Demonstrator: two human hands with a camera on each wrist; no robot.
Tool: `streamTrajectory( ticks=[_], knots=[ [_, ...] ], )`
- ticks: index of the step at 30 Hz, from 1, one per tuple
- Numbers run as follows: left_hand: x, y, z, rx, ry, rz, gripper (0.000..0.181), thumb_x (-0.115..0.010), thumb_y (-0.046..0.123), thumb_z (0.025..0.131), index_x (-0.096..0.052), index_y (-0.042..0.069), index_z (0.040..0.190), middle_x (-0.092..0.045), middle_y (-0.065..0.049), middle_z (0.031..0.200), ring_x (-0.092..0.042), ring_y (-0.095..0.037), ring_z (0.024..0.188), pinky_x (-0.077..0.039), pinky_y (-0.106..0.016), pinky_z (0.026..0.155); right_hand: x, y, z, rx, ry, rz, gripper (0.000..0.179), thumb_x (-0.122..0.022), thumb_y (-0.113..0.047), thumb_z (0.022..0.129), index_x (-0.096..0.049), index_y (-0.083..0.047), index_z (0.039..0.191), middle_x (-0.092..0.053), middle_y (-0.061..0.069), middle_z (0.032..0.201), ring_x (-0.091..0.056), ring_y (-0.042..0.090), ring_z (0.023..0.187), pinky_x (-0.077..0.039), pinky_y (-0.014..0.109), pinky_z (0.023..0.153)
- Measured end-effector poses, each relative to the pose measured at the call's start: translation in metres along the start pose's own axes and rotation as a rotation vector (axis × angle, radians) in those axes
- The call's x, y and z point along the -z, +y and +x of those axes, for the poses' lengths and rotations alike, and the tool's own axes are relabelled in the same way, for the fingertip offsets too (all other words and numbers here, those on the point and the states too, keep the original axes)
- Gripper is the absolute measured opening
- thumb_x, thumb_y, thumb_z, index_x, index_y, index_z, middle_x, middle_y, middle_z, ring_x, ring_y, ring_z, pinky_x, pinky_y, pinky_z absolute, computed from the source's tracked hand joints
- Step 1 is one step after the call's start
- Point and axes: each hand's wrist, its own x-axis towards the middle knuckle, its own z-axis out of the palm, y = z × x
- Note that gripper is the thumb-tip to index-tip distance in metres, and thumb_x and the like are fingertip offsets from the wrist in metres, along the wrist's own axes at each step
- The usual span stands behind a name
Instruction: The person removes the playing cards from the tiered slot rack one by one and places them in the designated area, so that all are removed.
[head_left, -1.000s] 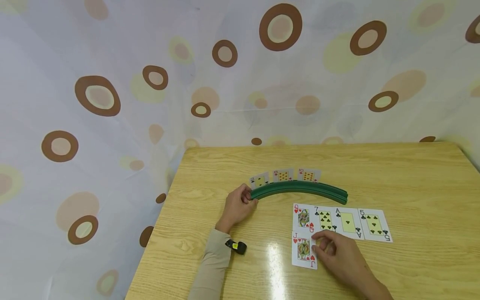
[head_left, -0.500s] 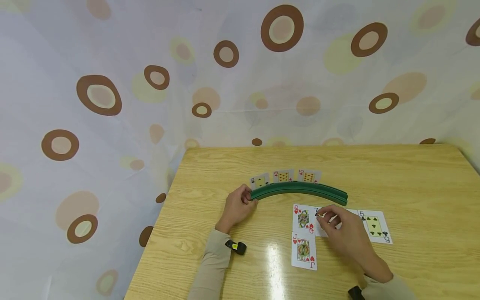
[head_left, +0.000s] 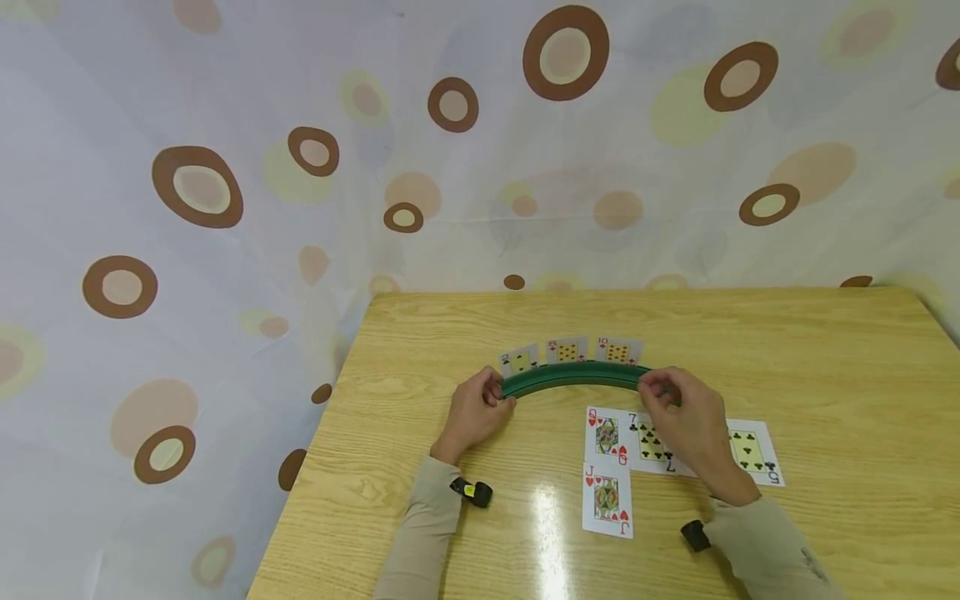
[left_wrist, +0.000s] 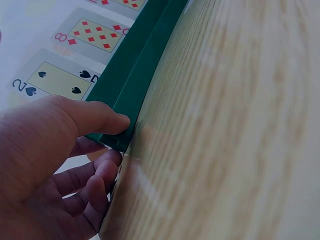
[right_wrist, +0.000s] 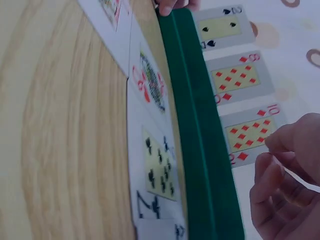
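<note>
My left hand (head_left: 477, 414) grips the left end of a green curved card holder (head_left: 577, 373); in the left wrist view the thumb (left_wrist: 102, 119) lies on its front. Standing in the holder are a two of spades (head_left: 519, 361), an eight of diamonds (head_left: 567, 351) and a ten of diamonds (head_left: 618, 350). Over the holder's right part is my right hand (head_left: 690, 425), loosely curled, with nothing seen between its fingers. In the right wrist view its fingertips (right_wrist: 266, 159) appear close to the ten; whether they touch it I cannot tell.
Face up before the holder lie a queen of hearts (head_left: 606, 435), a seven of clubs (head_left: 651, 440) and a five of clubs (head_left: 750, 450). A jack of hearts (head_left: 607, 500) lies below the queen. My right hand mostly covers the ace of clubs. Behind the wooden table (head_left: 420, 333) hangs a patterned cloth (head_left: 480, 167).
My right hand has left the jack's right edge and moved away from me, across the seven and ace, up to the holder's right part. The left hand stays on the holder.
</note>
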Motion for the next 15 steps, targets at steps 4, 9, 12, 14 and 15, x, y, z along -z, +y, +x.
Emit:
streamTrajectory(
  ticks=[4, 9, 12, 14, 15],
  knots=[
    [0.000, 0.000, 0.000, -0.002, 0.000, -0.004, 0.021, -0.078, 0.014, 0.098, -0.067, 0.006, 0.113, -0.066, -0.007, 0.094, -0.053, -0.008, 0.078, -0.045, -0.022, 0.073, -0.006, 0.010, 0.006, -0.054, 0.030, 0.018, 0.009, -0.079, -0.004, 0.097, -0.077, -0.003, 0.106, -0.075, 0.012, 0.089, -0.057, -0.005, 0.071, -0.043, 0.009, 0.063],
    [0.000, 0.000, 0.000, -0.007, 0.003, -0.008, 0.020, -0.078, 0.014, 0.098, -0.067, 0.006, 0.113, -0.067, -0.008, 0.094, -0.053, -0.009, 0.078, -0.045, -0.022, 0.073, -0.010, 0.018, 0.011, -0.106, 0.052, 0.036, 0.011, -0.078, -0.008, 0.099, -0.078, -0.004, 0.110, -0.076, 0.013, 0.092, -0.058, -0.007, 0.071, -0.043, 0.009, 0.063],
    [0.000, 0.000, 0.001, -0.013, 0.005, -0.005, 0.020, -0.078, 0.013, 0.098, -0.067, 0.006, 0.112, -0.067, -0.009, 0.093, -0.054, -0.010, 0.078, -0.045, -0.022, 0.073, -0.012, 0.019, 0.015, -0.137, 0.055, 0.031, 0.013, -0.078, -0.011, 0.101, -0.079, -0.004, 0.111, -0.076, 0.013, 0.093, -0.057, -0.009, 0.071, -0.043, 0.010, 0.062],
    [0.000, 0.000, 0.000, -0.015, 0.008, -0.004, 0.020, -0.079, 0.013, 0.097, -0.067, 0.006, 0.112, -0.067, -0.009, 0.093, -0.054, -0.010, 0.078, -0.045, -0.023, 0.073, -0.014, 0.020, 0.017, -0.153, 0.060, 0.024, 0.014, -0.078, -0.013, 0.101, -0.079, -0.005, 0.112, -0.076, 0.013, 0.094, -0.057, -0.011, 0.070, -0.042, 0.010, 0.062],
    [0.000, 0.001, 0.000, -0.017, 0.008, -0.003, 0.020, -0.078, 0.013, 0.098, -0.067, 0.006, 0.112, -0.068, -0.009, 0.093, -0.053, -0.009, 0.078, -0.045, -0.023, 0.073, -0.014, 0.020, 0.019, -0.162, 0.062, 0.022, 0.014, -0.077, -0.014, 0.102, -0.080, -0.005, 0.113, -0.076, 0.013, 0.094, -0.056, -0.011, 0.070, -0.042, 0.010, 0.062]
  ],
)
